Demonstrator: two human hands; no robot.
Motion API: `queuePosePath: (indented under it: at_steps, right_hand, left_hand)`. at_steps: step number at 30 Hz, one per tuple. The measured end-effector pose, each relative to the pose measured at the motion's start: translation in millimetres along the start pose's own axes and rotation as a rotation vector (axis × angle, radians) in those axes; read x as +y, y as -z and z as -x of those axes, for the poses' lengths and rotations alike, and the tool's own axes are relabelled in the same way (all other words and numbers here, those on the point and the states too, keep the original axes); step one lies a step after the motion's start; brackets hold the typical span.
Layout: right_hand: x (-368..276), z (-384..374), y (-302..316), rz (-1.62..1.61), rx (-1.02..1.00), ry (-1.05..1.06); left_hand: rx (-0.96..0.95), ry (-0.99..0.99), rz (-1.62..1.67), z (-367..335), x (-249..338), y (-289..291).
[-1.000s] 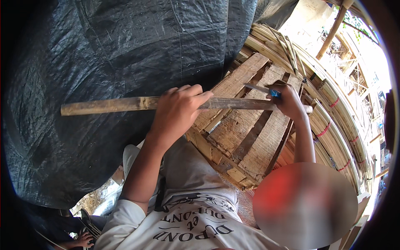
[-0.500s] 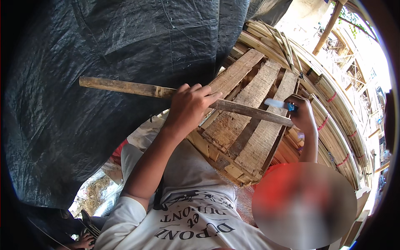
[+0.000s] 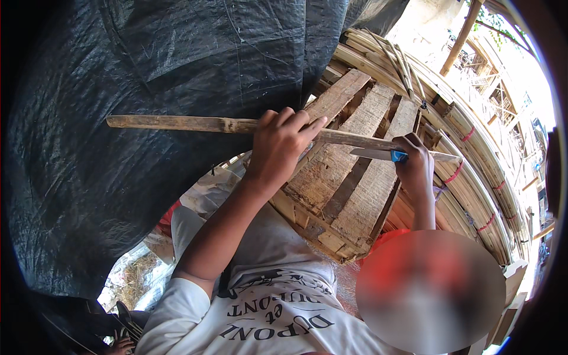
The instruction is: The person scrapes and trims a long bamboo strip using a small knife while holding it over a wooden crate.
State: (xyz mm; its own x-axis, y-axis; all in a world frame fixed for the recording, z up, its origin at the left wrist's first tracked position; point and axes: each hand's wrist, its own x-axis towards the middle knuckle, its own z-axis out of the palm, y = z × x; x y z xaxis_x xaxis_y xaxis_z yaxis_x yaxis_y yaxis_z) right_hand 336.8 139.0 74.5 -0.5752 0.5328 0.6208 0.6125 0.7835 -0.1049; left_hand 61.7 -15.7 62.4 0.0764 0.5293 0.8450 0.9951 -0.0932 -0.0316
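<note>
My left hand [image 3: 283, 148] is closed around a long brown bamboo strip [image 3: 177, 122], held nearly level over a slatted wooden crate [image 3: 343, 142]. In my right hand [image 3: 415, 165] is a knife [image 3: 373, 153] with a blue part at its handle and the blade pointing left, just under the strip. The fingers of this hand lie at the strip's right part. Past them shows a pale end [image 3: 447, 157]; I cannot tell whether it belongs to the same strip.
A dark plastic tarp [image 3: 177, 59] hangs at the left and far side. Bundles of thin wooden strips [image 3: 473, 195] with red ties lie at the right. A wooden post [image 3: 461, 38] stands at the far right. Something blurred [image 3: 432, 290] covers the lower right, beside red material.
My right hand and the knife have moved left, up to the bamboo strip. The left hand has shifted slightly right. The strip now lies more level.
</note>
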Motion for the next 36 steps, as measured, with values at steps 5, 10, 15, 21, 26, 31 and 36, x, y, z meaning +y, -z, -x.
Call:
queuePosePath:
  at_steps: [5, 10, 15, 21, 26, 31, 36]
  right_hand:
    - [41, -13, -2, -0.010, 0.272, -0.011]
    - [104, -29, 28, -0.008, 0.429, 0.037]
    - [142, -66, 49, 0.064, 0.661, -0.031]
    - [171, -93, 54, 0.197, 0.762, -0.012]
    - [111, -97, 2, 0.114, 1.101, -0.654]
    - [33, -94, -18, -1.239, 0.303, -0.819]
    - [-27, -104, -13, -1.552, -0.086, -0.720]
  left_hand:
    - [-0.125, 0.123, 0.083, 4, -6, 4]
    - [-0.602, 0.343, 0.203, 8, -42, 24]
    - [-0.607, 0.193, 0.432, 20, -56, 8]
    - [-0.419, 0.309, 0.468, 19, -53, -9]
    - [-0.313, 0.281, 0.280, -9, -45, -11]
    - [-0.346, 0.307, 0.319, -43, -31, -19]
    - [-0.444, 0.341, 0.373, -73, -3, -32]
